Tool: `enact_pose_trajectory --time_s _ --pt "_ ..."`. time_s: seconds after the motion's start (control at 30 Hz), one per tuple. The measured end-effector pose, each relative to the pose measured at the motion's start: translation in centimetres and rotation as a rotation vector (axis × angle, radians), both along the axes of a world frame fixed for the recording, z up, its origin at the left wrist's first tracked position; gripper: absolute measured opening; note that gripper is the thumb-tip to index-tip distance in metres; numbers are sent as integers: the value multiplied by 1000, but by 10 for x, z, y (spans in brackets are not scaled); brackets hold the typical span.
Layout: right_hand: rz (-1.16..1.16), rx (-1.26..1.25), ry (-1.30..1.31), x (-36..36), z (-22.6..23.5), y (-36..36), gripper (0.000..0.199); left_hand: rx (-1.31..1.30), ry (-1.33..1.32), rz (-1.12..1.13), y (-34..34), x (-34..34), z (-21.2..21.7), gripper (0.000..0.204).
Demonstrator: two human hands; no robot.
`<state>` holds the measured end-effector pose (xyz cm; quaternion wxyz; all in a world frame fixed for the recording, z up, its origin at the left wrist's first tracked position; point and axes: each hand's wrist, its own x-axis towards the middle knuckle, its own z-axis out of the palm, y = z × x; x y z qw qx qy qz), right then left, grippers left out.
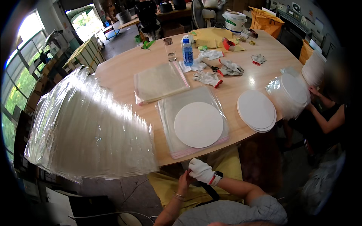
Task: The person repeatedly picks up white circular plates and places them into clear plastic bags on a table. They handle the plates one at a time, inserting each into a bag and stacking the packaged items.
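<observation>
My bare left hand point(183, 182) and my right hand point(202, 172), which wears a white knit glove, meet over my lap just below the table's near edge. The left fingers are closed and come up against the gloved fingers. Curled over toward the left hand, the right hand also looks closed. Whatever lies between them is hidden. In front of them, a white round board point(198, 125) rests on a stack of clear plastic bags point(167, 141) with a pinkish edge strip. Right of it sits a small stack of white round boards point(256, 110).
A large fanned pile of filled clear bags point(90, 132) covers the left edge. Farther back are more flat bags point(160, 83), a blue-capped bottle point(187, 52), a glass point(169, 49), work gloves point(230, 67), scissors point(214, 69) and red tape point(228, 44). Another person's arm point(324, 115) reaches bagged boards point(292, 92).
</observation>
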<state>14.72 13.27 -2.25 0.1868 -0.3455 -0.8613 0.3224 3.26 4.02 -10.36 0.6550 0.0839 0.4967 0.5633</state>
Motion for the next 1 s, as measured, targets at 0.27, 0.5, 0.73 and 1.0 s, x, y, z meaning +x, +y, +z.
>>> enact_pose_trajectory --time_s 0.27,0.5,0.73,1.0 --pt "31 214 250 120 18 68 12 -40 137 56 13 -6 22 43" --pt "-1340 -244 -291 493 -103 48 20 15 287 -113 13 -14 36 48" --pt "-313 517 -82 252 -43 66 67 0 338 -91 -5 -26 35 48" --pt "222 715 216 179 3 141 9 281 1418 -29 3 -55 39 28"
